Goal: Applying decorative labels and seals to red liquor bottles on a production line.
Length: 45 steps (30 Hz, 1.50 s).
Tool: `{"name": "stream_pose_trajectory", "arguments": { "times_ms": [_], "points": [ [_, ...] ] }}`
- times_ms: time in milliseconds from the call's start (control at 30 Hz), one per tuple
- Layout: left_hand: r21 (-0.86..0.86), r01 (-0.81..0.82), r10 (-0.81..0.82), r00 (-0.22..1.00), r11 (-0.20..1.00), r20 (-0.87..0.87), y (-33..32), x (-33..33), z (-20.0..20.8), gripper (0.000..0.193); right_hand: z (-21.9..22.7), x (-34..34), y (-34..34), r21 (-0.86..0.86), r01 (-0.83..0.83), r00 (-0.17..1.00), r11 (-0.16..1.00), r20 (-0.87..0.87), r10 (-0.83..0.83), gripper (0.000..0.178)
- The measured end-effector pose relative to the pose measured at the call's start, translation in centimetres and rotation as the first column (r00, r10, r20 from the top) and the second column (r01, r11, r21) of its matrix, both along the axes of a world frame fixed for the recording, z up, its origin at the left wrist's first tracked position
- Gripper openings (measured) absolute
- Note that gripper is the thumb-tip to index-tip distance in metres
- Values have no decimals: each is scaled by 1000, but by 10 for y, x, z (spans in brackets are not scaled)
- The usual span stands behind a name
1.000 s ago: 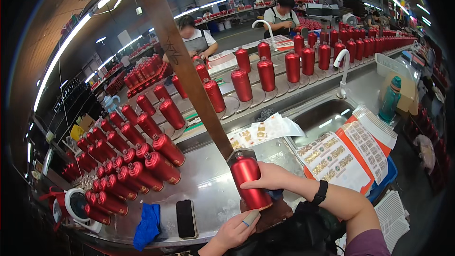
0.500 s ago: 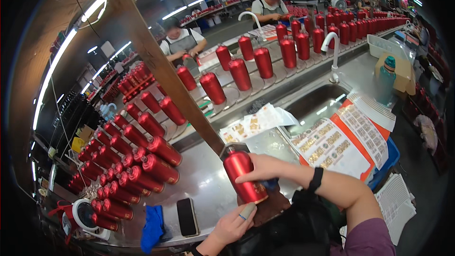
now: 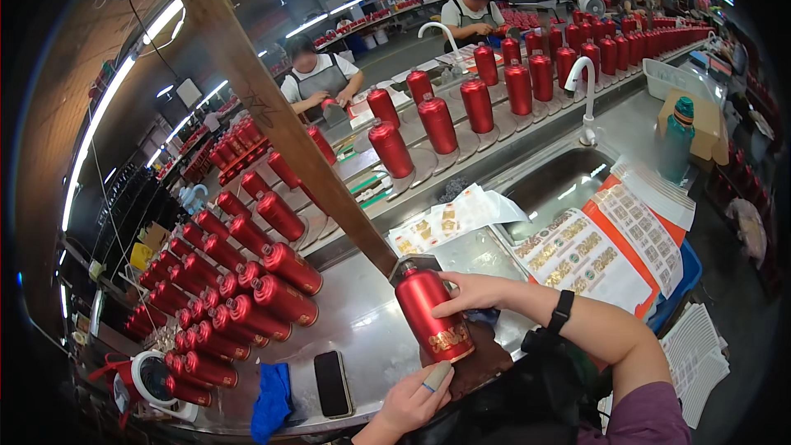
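Observation:
A red metallic bottle [image 3: 424, 305] lies tilted in front of me, its neck pointing away and its base toward me. Gold decoration shows near its base. My right hand [image 3: 474, 292] grips its side, thumb and fingers wrapped round the upper body. At the bottom rim, my left hand [image 3: 418, 400] has its fingers closed against the base; a pale finger cot and a blue band are on one finger. Beneath the bottle is a brown pad [image 3: 486, 361], partly covered. Behind the neck, a dark metal bracket [image 3: 416, 264] sits at the foot of a wooden post [image 3: 284, 124].
Many red bottles [image 3: 239, 297] crowd the left; others ride a conveyor [image 3: 445, 161] beyond the sink [image 3: 560, 185]. A phone [image 3: 332, 383] and blue cloth [image 3: 270, 400] lie nearer. Gold sticker sheets [image 3: 585, 251] are at right. Two co-workers [image 3: 320, 82] sit across.
The bottle in my hands has turned, and its gold decoration now shows more fully. Bottles on the conveyor have shifted relative to the tap. My view has moved slightly.

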<state>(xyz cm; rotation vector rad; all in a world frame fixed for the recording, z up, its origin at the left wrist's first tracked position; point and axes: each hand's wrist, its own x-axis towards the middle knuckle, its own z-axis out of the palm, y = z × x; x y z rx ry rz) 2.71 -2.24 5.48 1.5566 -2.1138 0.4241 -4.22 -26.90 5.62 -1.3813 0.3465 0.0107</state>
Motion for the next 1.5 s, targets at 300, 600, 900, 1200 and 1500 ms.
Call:
{"name": "stream_pose_trajectory", "arguments": {
  "times_ms": [300,600,900,1200,1500],
  "points": [
    [-39,-11,12,1000,999,27,2,-1,-3,36,12,1,5,-701,-63,965,711,-224,-135,76],
    [-31,17,-16,1000,999,9,0,0,-1,35,14,-6,2,-289,-115,993,950,-51,105,84],
    [-26,-15,14,1000,1000,-8,2,-3,-2,35,14,-4,3,140,-82,996,987,-13,85,79],
    [-35,-30,29,999,999,-22,4,-5,-1,37,7,-9,8,-21,-7,1000,1000,-26,7,88],
    [37,-26,27,999,999,-34,7,-2,-2,39,6,-13,18,-695,-37,971,718,-196,-140,96]
  ]
}}
